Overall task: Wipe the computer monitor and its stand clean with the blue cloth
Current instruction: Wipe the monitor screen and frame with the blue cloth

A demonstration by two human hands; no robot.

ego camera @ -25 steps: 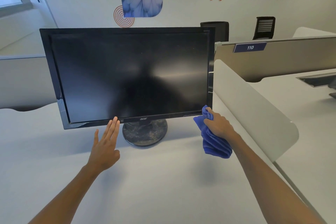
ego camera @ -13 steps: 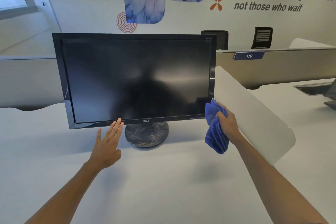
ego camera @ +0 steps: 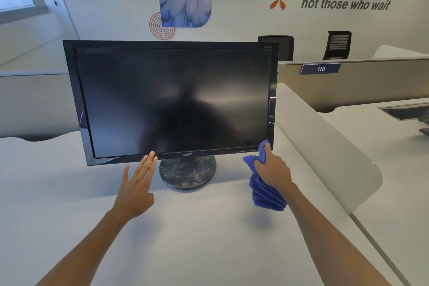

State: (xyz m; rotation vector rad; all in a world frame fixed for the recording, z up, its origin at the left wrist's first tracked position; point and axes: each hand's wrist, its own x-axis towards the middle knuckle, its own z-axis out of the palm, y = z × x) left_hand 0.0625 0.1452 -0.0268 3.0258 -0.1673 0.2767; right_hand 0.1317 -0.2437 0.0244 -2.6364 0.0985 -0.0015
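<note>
— Where does the monitor stand?

— The black monitor sits upright at the far middle of my white desk, its screen dark; its round stand, speckled with grime, rests on the desk beneath the lower bezel

— And your hands?

— My left hand is flat, fingers straight and together, the fingertips touching the lower bezel left of the logo; my right hand grips the bunched blue cloth at the screen's lower right corner, the cloth's top against the bezel, the rest hanging below my fist

— What lies beyond?

— A white curved divider to the right; a "110" sign on the far partition
</note>
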